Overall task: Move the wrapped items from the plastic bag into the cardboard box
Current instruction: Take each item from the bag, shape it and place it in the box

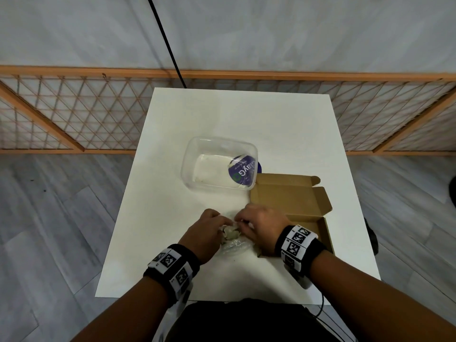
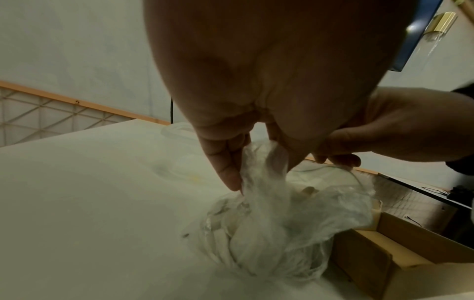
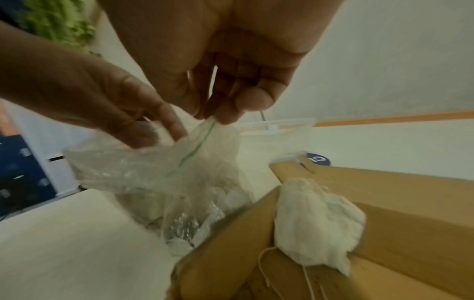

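Your left hand (image 1: 206, 230) and right hand (image 1: 261, 227) meet over the clear plastic bag (image 2: 287, 219), which lies crumpled on the white surface (image 1: 246, 124) just beside the near left corner of the open cardboard box (image 1: 291, 201). Your left grip pinches a gathered fold of the bag between thumb and fingers (image 2: 225, 162); your right grip pinches the bag's upper edge by the green seal line, fingertips (image 3: 252, 102) curled together. Pale wrapped items (image 2: 231, 239) show through the plastic inside the bag. One white wrapped item (image 3: 318, 221) with a thin string already lies in the box. A clear plastic container (image 1: 218, 165) sits just beyond the box, a purple round label (image 1: 243, 172) showing through its wall.
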`<state>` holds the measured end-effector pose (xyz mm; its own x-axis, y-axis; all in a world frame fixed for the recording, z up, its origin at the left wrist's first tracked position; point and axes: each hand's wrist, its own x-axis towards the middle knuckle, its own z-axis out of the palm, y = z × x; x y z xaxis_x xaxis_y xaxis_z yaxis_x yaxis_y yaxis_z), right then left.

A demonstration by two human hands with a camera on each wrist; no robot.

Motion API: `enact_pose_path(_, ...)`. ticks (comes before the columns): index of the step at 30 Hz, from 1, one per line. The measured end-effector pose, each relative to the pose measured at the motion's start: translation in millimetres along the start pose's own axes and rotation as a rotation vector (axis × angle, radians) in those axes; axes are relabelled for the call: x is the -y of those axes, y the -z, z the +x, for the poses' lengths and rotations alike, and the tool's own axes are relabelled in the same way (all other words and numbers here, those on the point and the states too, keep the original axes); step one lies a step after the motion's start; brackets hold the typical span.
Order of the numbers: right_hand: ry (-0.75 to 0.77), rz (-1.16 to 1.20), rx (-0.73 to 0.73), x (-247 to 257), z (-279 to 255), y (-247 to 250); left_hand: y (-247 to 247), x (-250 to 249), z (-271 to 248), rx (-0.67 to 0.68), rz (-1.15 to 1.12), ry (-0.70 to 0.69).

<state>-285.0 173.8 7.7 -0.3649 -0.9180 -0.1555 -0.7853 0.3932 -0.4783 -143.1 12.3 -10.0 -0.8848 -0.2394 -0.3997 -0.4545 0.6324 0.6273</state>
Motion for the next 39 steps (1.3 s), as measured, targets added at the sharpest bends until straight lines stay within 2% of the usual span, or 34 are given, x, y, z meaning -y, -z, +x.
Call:
enact_pose_path(2,0.054,-0.026,0.112,9.4,6.7,2.3,-0.4,1.0,-1.1,-0.018,-0.03,-0.013)
enact_pose_path(6,0.052,-0.179,0.245,14.0,22.9,-1.5,-3.7,9.0,-3.5,-0.148,-0.149,-0.08)
enact_pose_path(8,0.03,-0.276,0.303,13.9,28.3,-4.9,-4.6,11.4,-2.9,-0.171,-0.195,-0.077)
enact_pose_path(11,0.012,-0.386,0.328,12.1,33.0,-12.9,-7.3,13.0,0.5,-0.196,-0.205,-0.112)
enact_pose_path(13,-0.024,-0.372,0.311,11.1,35.6,-16.6,-8.6,14.3,1.4,-0.206,-0.178,-0.123)
enact_pose_path(18,-0.175,-0.008,0.124,3.2,30.3,-0.5,-3.9,16.6,1.4,-0.23,-0.125,-0.052)
enact_pose_path(22,-0.189,0.27,0.003,4.7,15.2,26.6,10.8,10.2,1.4,-0.221,-0.111,-0.057)
enact_pose_path(29,-0.225,0.669,-0.053,5.9,2.4,44.2,42.4,-36.5,-4.4,-0.134,-0.411,-0.124)
enact_pose_path(32,-0.179,0.757,-0.097,9.4,1.2,53.4,43.8,-50.8,-0.7,-0.083,-0.479,-0.156)
enact_pose_path(35,-0.175,0.801,-0.114,9.7,-0.2,63.1,44.9,-57.0,1.5,-0.133,-0.461,-0.127)
enact_pose_path(39,-0.194,0.849,-0.144,10.7,-0.2,64.1,50.8,-62.0,-1.0,-0.14,-0.574,-0.084)
